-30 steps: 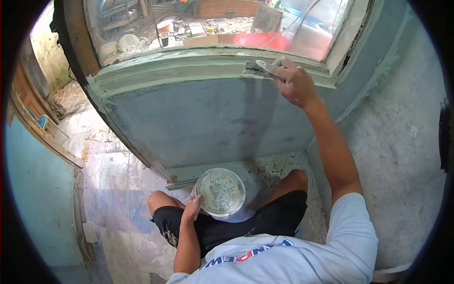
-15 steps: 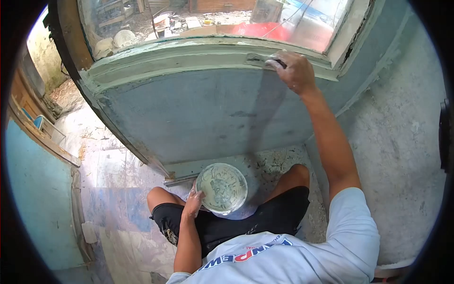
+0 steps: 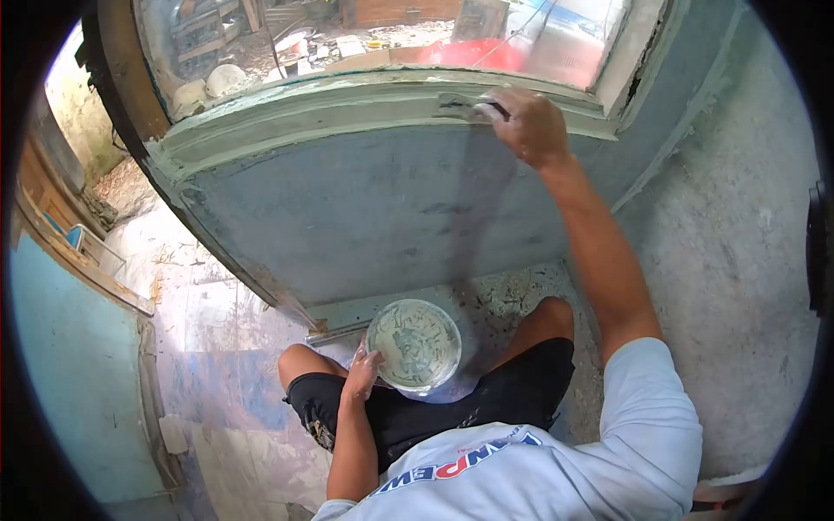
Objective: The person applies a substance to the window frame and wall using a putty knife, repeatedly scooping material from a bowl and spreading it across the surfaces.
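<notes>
My right hand (image 3: 530,124) is closed round the dark handle of a putty knife (image 3: 459,103), its blade lying against the pale green window sill (image 3: 347,115). Smears of light putty mark the fingers. Down between my legs, my left hand (image 3: 362,372) grips the left rim of a round plastic bucket (image 3: 441,333). Greyish-green putty (image 3: 413,346) coats the bucket's inside, with streaks across its middle. The lower fingers of that hand are hidden behind the bucket's wall.
Above the sill is a window pane (image 3: 382,43) with rubble behind it. A blue-grey wall panel (image 3: 347,217) drops below the sill. On the right stands a rough grey wall (image 3: 721,260); on the left, a stained floor (image 3: 217,373) and a light blue panel (image 3: 78,365).
My right hand and the putty knife have slid a little left along the sill. My left hand stays on the bucket, and the view has shifted slightly.
</notes>
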Demonstrator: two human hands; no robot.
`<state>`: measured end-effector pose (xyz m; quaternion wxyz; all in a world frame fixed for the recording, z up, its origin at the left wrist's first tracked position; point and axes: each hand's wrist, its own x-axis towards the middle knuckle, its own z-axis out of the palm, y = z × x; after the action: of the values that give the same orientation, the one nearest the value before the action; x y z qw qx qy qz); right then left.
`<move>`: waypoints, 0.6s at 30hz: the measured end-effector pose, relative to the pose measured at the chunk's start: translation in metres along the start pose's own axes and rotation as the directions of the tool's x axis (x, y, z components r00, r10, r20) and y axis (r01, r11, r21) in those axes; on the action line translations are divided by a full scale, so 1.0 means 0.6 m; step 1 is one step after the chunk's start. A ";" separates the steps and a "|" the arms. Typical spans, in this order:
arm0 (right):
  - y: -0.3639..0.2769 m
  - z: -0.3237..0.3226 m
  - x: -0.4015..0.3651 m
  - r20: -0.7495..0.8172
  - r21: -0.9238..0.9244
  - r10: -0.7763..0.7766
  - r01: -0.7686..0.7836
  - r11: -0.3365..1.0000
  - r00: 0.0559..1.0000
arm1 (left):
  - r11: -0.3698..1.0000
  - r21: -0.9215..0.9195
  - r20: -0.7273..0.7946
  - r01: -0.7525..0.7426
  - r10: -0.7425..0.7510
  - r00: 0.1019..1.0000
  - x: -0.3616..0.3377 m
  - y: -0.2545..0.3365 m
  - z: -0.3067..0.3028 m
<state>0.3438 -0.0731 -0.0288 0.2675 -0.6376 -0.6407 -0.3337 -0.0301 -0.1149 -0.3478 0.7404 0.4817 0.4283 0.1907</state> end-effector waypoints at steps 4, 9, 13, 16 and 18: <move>0.018 -0.023 -0.019 -0.047 -0.033 0.010 -0.012 0.999 0.999 | 0.999 -0.018 0.028 -0.037 0.037 0.999 -0.011 0.011 0.001; -0.023 -0.021 0.011 0.023 0.128 0.046 -0.048 0.991 0.999 | 0.997 -0.071 0.001 -0.028 0.028 1.000 0.019 -0.035 -0.010; -0.013 -0.019 0.007 0.001 0.017 0.050 -0.050 0.999 0.999 | 0.997 -0.072 -0.012 -0.018 0.017 1.000 0.004 -0.018 -0.007; -0.042 -0.025 -0.002 0.041 0.103 0.193 -0.197 0.975 0.980 | 0.997 -0.075 -0.009 -0.023 0.023 1.000 0.003 -0.023 -0.008; -0.064 -0.007 0.013 0.033 0.119 0.119 -0.122 0.985 0.992 | 0.997 -0.074 -0.003 -0.020 0.020 1.000 0.005 -0.025 -0.007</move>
<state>0.3046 -0.0703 -0.0235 0.3169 -0.6621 -0.6235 -0.2692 -0.0338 -0.1171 -0.3630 0.7552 0.4581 0.4170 0.2143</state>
